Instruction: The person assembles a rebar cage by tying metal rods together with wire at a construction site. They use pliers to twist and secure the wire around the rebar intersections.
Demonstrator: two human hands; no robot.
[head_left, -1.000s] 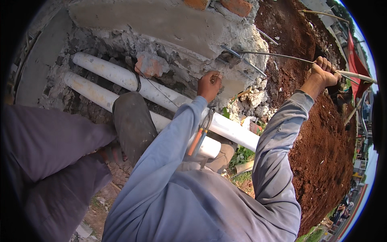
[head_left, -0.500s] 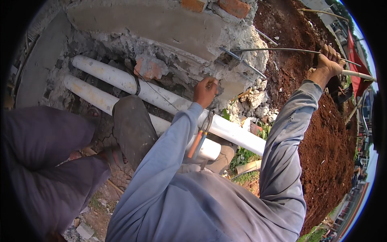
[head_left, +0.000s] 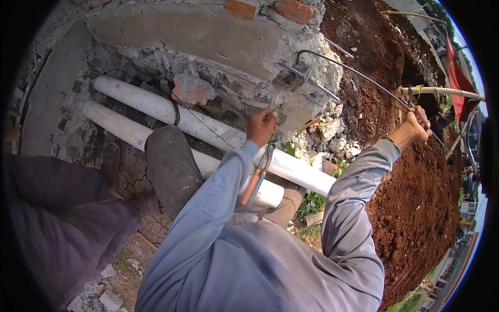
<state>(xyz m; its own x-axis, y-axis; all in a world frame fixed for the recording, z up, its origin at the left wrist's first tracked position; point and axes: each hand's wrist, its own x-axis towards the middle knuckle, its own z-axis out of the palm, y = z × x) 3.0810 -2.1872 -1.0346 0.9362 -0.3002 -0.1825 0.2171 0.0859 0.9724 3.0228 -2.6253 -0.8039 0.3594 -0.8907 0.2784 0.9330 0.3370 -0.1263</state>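
My right hand [head_left: 414, 126] is wrapped round a thin steel rod [head_left: 358, 74] at the right. The rod slopes up and left to a bent, hooked end beside steel bars [head_left: 312, 82] that stick out of the broken concrete. My left hand [head_left: 262, 128] has its fingers curled together above the upper white pipe [head_left: 208, 130]; whatever may be in them is hidden. Below it, pincers [head_left: 253, 182] with orange and dark handles rest against the pipes. The lower white pipe [head_left: 119, 122] runs alongside and ends near my knee.
A rough concrete beam [head_left: 187, 39] with exposed bricks [head_left: 293, 10] crosses the top. A loose brick chunk [head_left: 189, 91] sits behind the pipes, where dark wire [head_left: 176, 112] is tied. Another person's legs [head_left: 62, 203] are at the left. Red soil [head_left: 416, 208], a bamboo pole [head_left: 442, 92] and red cloth [head_left: 460, 78] are at the right.
My right hand has moved down and slightly left with the rod, which now slopes more steeply. Its hooked end shows above the projecting bars. My left hand has barely moved.
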